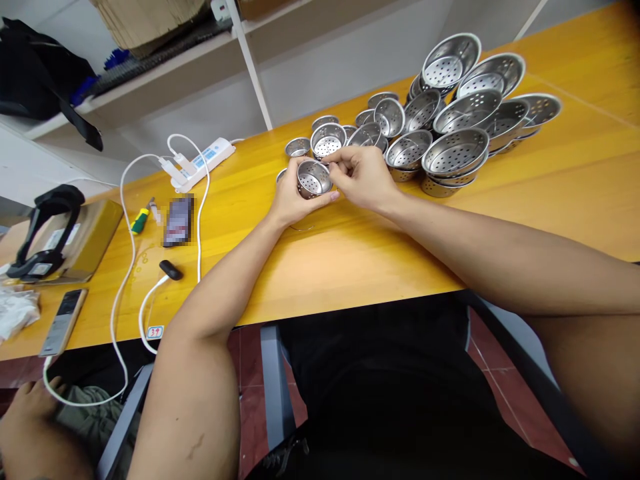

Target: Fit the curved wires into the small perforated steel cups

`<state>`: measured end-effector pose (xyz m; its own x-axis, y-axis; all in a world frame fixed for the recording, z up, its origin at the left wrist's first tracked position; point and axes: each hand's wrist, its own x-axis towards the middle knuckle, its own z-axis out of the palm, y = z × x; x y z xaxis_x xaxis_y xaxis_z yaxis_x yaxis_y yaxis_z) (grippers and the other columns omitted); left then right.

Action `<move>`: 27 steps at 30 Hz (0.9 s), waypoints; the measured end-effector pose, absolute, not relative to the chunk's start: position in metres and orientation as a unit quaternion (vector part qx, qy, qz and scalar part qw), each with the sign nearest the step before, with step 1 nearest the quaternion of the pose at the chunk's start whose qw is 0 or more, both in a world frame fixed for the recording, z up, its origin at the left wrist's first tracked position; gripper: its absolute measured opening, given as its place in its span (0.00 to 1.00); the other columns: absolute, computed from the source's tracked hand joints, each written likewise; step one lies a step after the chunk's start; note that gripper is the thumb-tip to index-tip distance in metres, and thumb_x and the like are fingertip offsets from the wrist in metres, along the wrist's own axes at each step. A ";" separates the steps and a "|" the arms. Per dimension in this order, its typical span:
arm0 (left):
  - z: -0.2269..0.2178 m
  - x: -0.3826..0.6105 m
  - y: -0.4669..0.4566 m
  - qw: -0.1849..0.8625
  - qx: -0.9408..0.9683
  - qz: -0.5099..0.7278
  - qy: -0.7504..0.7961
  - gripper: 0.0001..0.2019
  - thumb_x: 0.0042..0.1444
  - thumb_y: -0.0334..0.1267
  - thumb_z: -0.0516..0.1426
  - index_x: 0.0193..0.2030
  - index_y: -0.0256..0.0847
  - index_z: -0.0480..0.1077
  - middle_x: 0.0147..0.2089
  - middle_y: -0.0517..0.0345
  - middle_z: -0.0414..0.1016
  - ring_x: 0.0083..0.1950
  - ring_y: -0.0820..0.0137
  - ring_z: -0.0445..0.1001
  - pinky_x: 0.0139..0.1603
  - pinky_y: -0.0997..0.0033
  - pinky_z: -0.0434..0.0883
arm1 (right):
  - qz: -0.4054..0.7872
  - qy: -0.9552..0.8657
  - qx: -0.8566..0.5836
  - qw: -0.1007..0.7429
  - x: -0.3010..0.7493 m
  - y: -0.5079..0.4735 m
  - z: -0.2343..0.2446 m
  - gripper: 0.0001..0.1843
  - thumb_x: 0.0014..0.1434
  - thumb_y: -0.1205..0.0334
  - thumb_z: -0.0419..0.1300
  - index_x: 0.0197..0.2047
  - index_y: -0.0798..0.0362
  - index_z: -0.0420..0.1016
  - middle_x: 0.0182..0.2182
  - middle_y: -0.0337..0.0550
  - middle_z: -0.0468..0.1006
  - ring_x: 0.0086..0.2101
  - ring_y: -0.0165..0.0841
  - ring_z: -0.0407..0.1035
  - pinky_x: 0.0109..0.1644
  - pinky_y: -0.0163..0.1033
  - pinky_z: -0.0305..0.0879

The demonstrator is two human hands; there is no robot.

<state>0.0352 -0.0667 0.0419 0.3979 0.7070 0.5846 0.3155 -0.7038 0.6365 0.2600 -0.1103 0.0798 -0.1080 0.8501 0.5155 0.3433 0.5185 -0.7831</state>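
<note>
My left hand [292, 197] is wrapped around a small perforated metal cup [314, 179], tilted so its holed bottom faces me. My right hand [361, 175] is closed in a pinch at the cup's right rim; what lies between those fingertips is too small to make out. A thin curved wire-like line [303, 229] shows on the table below my left hand. Just behind my hands stand more perforated cups [329, 139] of similar size. To the right of my right hand, wider perforated bowls [456, 152] are stacked and leaning together.
On the yellow table [320, 267] to the left lie a power strip [204, 165] with white cables, a blurred phone-like item [179, 221], a green-yellow screwdriver [140, 221] and a black plug-like piece [171, 269]. Farther left are a cardboard box [97, 243] and a phone [64, 321]. Another person's hand [30, 413] shows lower left.
</note>
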 end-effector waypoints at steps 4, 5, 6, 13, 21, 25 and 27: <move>0.043 0.035 -0.068 0.213 0.809 0.443 0.321 0.54 0.50 0.85 0.75 0.70 0.49 0.71 0.63 0.48 0.87 0.64 0.50 0.90 0.73 0.40 0.84 | 0.245 -0.704 -0.425 0.513 0.260 -0.111 0.080 0.17 0.69 0.41 0.73 0.48 0.44 0.87 0.28 0.40 0.74 0.31 0.42 0.68 0.46 0.54 0.76; 0.043 0.035 -0.068 0.211 0.809 0.445 0.322 0.54 0.50 0.85 0.75 0.69 0.49 0.71 0.63 0.48 0.87 0.64 0.50 0.90 0.73 0.40 0.84 | 0.243 -0.704 -0.427 0.513 0.260 -0.111 0.080 0.16 0.69 0.41 0.73 0.48 0.44 0.87 0.28 0.39 0.73 0.31 0.42 0.67 0.47 0.54 0.76; 0.043 0.036 -0.069 0.207 0.808 0.447 0.323 0.54 0.49 0.85 0.75 0.69 0.49 0.72 0.63 0.48 0.88 0.63 0.50 0.90 0.72 0.40 0.85 | 0.241 -0.703 -0.428 0.515 0.259 -0.112 0.080 0.16 0.69 0.41 0.73 0.49 0.44 0.87 0.27 0.39 0.72 0.31 0.41 0.66 0.46 0.54 0.76; 0.038 0.035 -0.063 0.201 0.808 0.453 0.318 0.48 0.58 0.84 0.72 0.68 0.47 0.74 0.60 0.48 0.87 0.61 0.53 0.90 0.71 0.43 0.85 | 0.297 -0.702 -0.375 0.528 0.260 -0.119 0.094 0.25 0.70 0.29 0.73 0.46 0.43 0.86 0.33 0.44 0.80 0.35 0.43 0.72 0.42 0.52 0.75; 0.037 0.028 -0.055 0.258 0.809 0.448 0.278 0.45 0.62 0.85 0.66 0.65 0.47 0.77 0.58 0.50 0.89 0.55 0.59 0.89 0.62 0.53 0.87 | 0.419 -0.733 -0.282 0.455 0.274 -0.119 0.112 0.41 0.54 0.11 0.79 0.44 0.41 0.84 0.28 0.39 0.79 0.26 0.36 0.67 0.31 0.47 0.65; 0.034 0.031 -0.055 0.252 0.816 0.442 0.273 0.51 0.56 0.86 0.71 0.69 0.47 0.74 0.64 0.46 0.87 0.63 0.54 0.90 0.71 0.45 0.85 | 0.425 -0.707 -0.302 0.478 0.272 -0.117 0.109 0.44 0.47 0.09 0.81 0.39 0.41 0.80 0.24 0.37 0.76 0.23 0.36 0.65 0.27 0.47 0.61; 0.031 0.032 -0.054 0.243 0.819 0.441 0.273 0.50 0.58 0.85 0.71 0.70 0.47 0.73 0.64 0.46 0.86 0.64 0.53 0.89 0.72 0.43 0.85 | 0.420 -0.697 -0.315 0.488 0.270 -0.117 0.107 0.44 0.47 0.10 0.82 0.38 0.41 0.79 0.24 0.38 0.76 0.23 0.36 0.66 0.25 0.47 0.61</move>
<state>0.0322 -0.0541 0.0309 0.4612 0.6626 0.5901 0.2329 -0.7321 0.6401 0.2700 -0.1165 0.1070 -0.3247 0.8491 0.4166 0.0297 0.4494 -0.8928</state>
